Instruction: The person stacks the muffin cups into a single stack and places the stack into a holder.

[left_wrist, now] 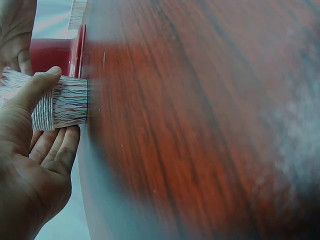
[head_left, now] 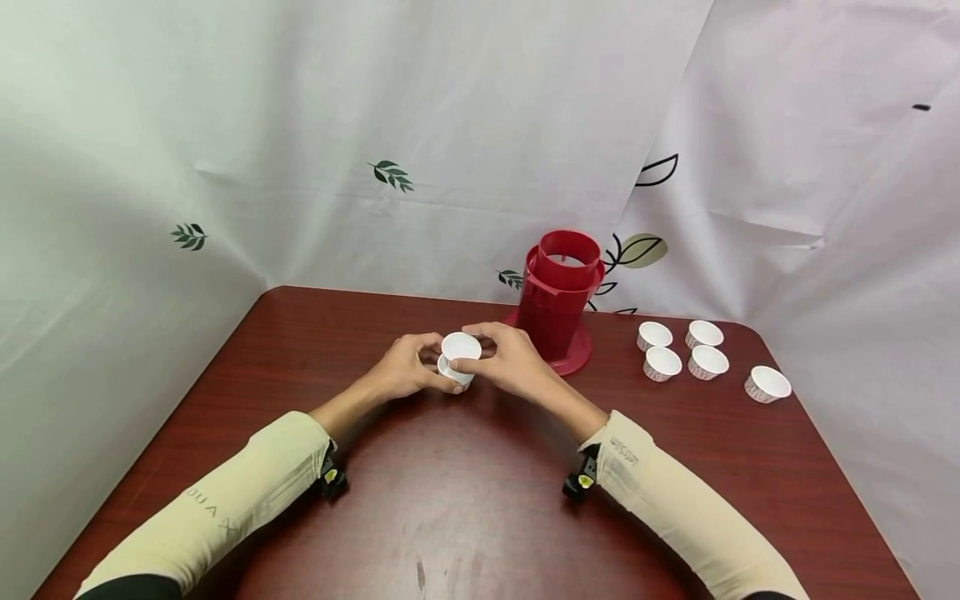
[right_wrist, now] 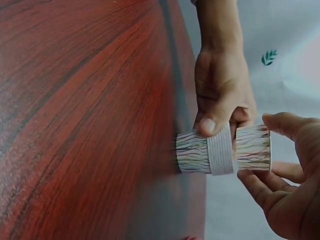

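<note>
A short stack of nested white paper baking cups with wavy coloured lines stands on the table. My left hand grips its side, thumb at the front and fingers behind, as the left wrist view shows on the stack. Just above the stack, my right hand pinches a single paper baking cup between thumb and fingers. That cup is upright, and its base is at or slightly inside the mouth of the stack; whether they touch I cannot tell.
Behind my right hand stands a red plastic cylinder with an open ring top and a round base. Several single baking cups sit at the table's right rear, with one cup farther right. A white curtain hangs behind.
</note>
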`<state>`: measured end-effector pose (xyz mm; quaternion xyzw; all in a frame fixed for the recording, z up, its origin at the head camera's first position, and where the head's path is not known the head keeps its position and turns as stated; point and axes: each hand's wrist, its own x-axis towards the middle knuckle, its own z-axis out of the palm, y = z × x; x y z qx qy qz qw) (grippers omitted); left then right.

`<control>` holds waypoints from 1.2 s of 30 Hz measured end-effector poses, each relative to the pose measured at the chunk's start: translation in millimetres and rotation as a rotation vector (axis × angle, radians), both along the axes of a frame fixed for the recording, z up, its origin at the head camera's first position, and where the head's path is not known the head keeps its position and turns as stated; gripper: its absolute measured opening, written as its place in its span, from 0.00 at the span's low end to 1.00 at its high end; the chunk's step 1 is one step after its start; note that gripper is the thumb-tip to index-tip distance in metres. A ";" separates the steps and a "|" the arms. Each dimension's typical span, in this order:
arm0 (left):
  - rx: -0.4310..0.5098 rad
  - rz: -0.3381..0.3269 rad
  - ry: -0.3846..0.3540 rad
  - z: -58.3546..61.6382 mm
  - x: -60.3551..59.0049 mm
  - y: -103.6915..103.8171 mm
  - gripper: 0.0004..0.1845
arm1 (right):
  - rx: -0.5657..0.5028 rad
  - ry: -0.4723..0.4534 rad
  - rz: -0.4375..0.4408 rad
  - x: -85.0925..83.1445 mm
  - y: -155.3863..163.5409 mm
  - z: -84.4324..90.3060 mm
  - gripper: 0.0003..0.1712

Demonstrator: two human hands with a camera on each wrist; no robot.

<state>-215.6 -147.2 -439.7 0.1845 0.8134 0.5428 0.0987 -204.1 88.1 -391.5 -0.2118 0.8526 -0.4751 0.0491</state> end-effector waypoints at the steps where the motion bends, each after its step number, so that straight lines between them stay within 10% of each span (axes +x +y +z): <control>1: -0.001 -0.001 0.001 -0.4 -0.1 -0.2 0.25 | 0.002 -0.003 0.002 -0.3 -0.8 -1.3 0.34; 36: -0.021 0.014 -0.002 0.6 -3.0 0.2 0.31 | 0.095 -0.020 0.036 -11.5 0.9 -27.1 0.34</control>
